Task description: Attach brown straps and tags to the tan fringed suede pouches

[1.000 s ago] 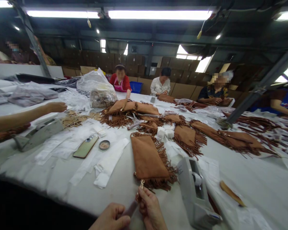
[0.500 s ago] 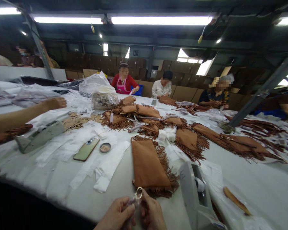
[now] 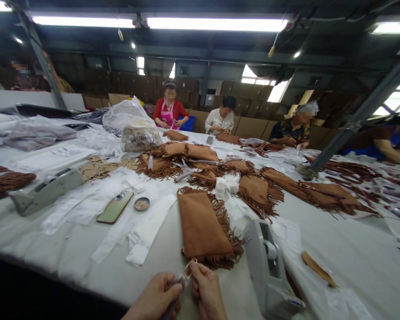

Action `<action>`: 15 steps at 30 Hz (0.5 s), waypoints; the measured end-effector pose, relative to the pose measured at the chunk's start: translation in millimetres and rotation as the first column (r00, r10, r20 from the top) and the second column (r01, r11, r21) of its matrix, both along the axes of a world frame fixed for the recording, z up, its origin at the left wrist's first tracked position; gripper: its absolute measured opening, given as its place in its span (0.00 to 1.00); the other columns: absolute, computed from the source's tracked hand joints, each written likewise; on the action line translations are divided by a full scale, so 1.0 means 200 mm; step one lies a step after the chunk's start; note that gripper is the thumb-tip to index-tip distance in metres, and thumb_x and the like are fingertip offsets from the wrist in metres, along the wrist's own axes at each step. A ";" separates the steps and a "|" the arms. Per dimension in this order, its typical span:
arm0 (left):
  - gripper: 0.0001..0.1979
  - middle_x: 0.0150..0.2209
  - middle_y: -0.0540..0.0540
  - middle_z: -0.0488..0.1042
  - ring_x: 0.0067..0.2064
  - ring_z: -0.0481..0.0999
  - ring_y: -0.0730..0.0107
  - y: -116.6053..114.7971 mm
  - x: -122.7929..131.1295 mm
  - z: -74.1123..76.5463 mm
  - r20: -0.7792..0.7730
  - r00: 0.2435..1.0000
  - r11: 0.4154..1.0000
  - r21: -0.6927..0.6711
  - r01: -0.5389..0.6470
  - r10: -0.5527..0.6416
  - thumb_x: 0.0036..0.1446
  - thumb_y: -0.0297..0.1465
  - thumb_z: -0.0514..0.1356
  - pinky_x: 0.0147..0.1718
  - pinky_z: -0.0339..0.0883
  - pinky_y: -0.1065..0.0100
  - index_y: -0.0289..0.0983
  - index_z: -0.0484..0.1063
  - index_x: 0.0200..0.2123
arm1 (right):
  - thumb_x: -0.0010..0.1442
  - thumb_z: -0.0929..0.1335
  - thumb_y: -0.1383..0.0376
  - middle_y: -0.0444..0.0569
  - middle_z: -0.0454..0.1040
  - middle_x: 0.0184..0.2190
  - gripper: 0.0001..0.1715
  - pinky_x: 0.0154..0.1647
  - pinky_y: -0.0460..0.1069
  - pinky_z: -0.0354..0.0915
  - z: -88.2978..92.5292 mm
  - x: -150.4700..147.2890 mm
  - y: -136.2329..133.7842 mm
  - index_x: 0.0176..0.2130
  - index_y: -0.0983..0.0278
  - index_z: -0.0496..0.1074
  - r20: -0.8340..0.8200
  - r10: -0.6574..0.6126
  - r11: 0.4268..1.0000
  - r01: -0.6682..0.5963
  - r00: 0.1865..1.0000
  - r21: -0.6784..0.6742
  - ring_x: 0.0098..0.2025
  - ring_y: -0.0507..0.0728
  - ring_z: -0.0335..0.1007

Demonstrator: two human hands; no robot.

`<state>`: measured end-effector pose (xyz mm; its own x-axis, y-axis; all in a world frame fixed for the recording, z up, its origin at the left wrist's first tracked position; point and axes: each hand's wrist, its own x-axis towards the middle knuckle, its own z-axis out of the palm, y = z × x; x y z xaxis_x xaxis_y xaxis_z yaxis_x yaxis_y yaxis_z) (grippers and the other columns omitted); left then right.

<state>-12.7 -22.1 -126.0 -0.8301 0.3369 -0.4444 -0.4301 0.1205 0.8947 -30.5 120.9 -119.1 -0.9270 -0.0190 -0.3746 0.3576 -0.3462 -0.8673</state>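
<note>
Close to the table's near edge, my left hand (image 3: 156, 295) is closed around a plastic-wrapped strap (image 3: 182, 279), most of it hidden by the fingers. My right hand (image 3: 207, 286) pinches a gold-coloured metal clasp (image 3: 190, 263) at the strap's end. Both hands are almost touching. Just beyond them a brown fringed bag (image 3: 205, 224) lies flat, its fringe spread along the right side and bottom. A grey tape dispenser (image 3: 270, 266) stands to the right of my right hand.
Several more fringed bags (image 3: 253, 189) lie across the middle. On the left are a phone (image 3: 116, 208), a small round tin (image 3: 142, 204), white paper strips (image 3: 150, 229) and a second tape dispenser (image 3: 46, 191). A slanted post (image 3: 356, 115) rises at right. Several co-workers sit opposite.
My view has turned slightly to the right. The other person's arm at the left has gone out of sight. The clasp has tilted between my fingers; both hands stay close together.
</note>
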 end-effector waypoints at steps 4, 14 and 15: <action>0.12 0.21 0.51 0.67 0.21 0.66 0.72 -0.02 -0.04 -0.02 -0.203 0.979 0.953 -0.298 -0.056 -0.006 0.51 0.39 0.53 0.20 0.56 0.71 0.36 0.65 0.26 | 0.39 0.73 0.43 0.31 0.48 0.10 0.30 0.13 0.42 0.35 -0.03 0.01 0.00 0.21 0.66 0.66 -0.015 -0.018 0.999 0.019 1.000 0.037 0.13 0.42 0.37; 0.14 0.22 0.52 0.67 0.27 0.64 0.71 -0.03 0.01 0.10 -0.295 0.951 0.961 -0.278 0.012 -0.097 0.53 0.41 0.54 0.25 0.54 0.71 0.36 0.66 0.24 | 0.37 0.71 0.38 0.32 0.50 0.06 0.33 0.10 0.42 0.35 -0.01 -0.02 0.00 0.18 0.62 0.60 0.046 -0.048 0.992 0.042 0.998 0.119 0.09 0.43 0.38; 0.14 0.20 0.53 0.66 0.25 0.64 0.72 -0.03 0.01 0.10 -0.256 0.963 0.967 -0.254 0.014 -0.081 0.52 0.41 0.55 0.24 0.53 0.71 0.36 0.65 0.23 | 0.36 0.72 0.39 0.32 0.49 0.06 0.32 0.11 0.42 0.35 -0.01 -0.02 -0.01 0.18 0.62 0.60 0.034 -0.051 0.993 0.047 0.998 0.111 0.10 0.43 0.38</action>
